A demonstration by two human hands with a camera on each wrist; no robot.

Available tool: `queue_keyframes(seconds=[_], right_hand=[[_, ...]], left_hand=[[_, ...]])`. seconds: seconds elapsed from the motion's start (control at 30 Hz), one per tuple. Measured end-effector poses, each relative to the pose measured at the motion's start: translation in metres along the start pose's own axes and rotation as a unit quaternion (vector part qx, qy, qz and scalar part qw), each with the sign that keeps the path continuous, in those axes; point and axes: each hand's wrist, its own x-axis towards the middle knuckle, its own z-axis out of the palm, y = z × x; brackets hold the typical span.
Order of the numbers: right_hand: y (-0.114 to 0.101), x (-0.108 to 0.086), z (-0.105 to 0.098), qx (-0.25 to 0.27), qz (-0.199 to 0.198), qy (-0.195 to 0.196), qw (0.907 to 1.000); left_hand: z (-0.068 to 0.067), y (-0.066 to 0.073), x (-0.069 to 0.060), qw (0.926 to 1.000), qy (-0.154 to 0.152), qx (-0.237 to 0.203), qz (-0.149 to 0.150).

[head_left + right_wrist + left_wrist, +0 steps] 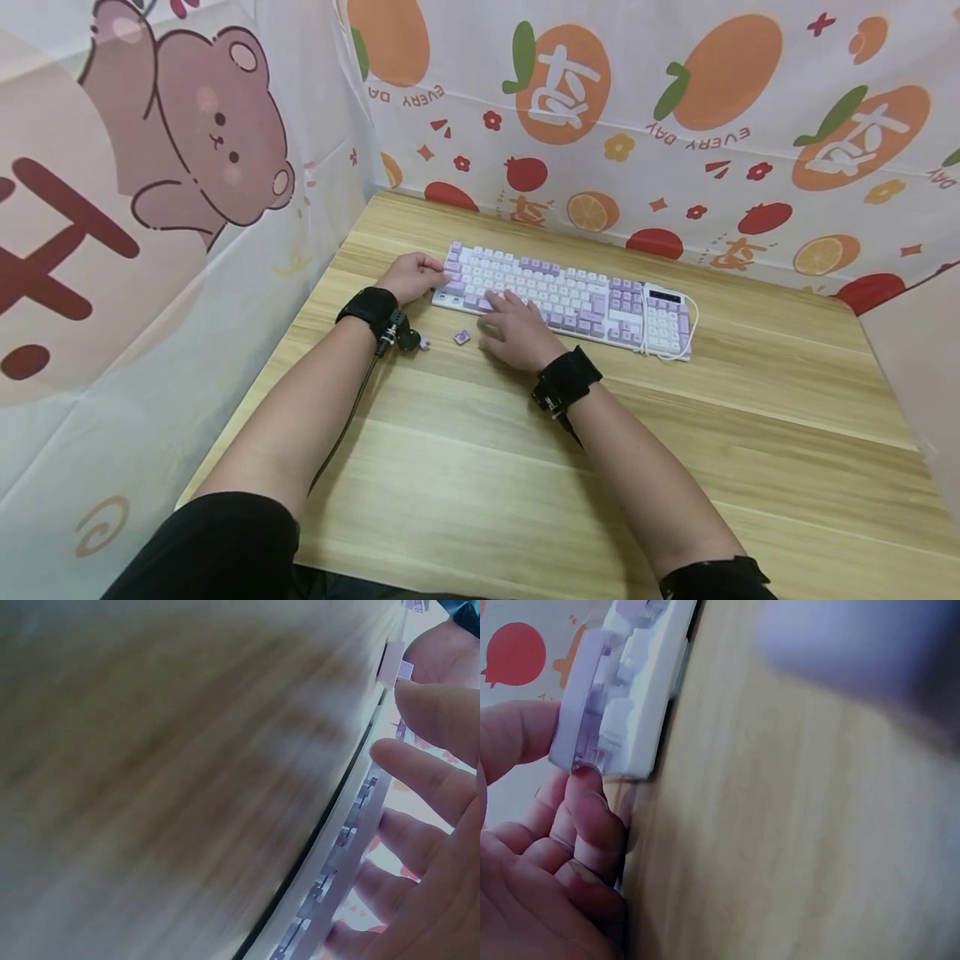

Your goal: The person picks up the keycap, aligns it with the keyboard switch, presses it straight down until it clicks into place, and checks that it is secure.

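A white and purple keyboard lies on the table. At its left end, my left hand pinches the end of a long purple keycap between two fingertips; whether that cap sits fully down is unclear. The other fingers of this hand are curled beneath. My right hand is over the keyboard's front edge, its fingers spread and lightly bent, fingertips at the keys. In front of the keyboard lies a loose purple keycap, left of my right hand. A second small purple piece is beside the left wrist camera.
The keyboard's white cable loops around its number pad. Each wrist wears a black strap with a camera and wire. Printed cloths hang behind and left of the wooden table.
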Motion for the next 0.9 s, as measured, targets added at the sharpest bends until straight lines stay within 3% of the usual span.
queue_keyframes(seconds=[0.27,0.4,0.53,0.9], right_hand=[[-0.018,0.024,-0.018,0.007,-0.017,0.034,0.9993],[-0.026,0.038,-0.02,-0.001,-0.022,-0.007,0.9997],[-0.026,0.043,-0.013,-0.044,0.001,-0.053,0.9976],[-0.024,0.046,-0.014,-0.038,0.001,-0.041,0.9985]], left_hand=[[-0.005,-0.005,0.0,0.9988,0.014,0.013,0.046],[-0.002,-0.007,-0.002,0.9989,0.012,0.005,0.045],[0.006,-0.01,-0.006,0.9988,0.019,-0.002,0.045],[0.004,-0.006,-0.007,0.9984,0.037,-0.004,0.041]])
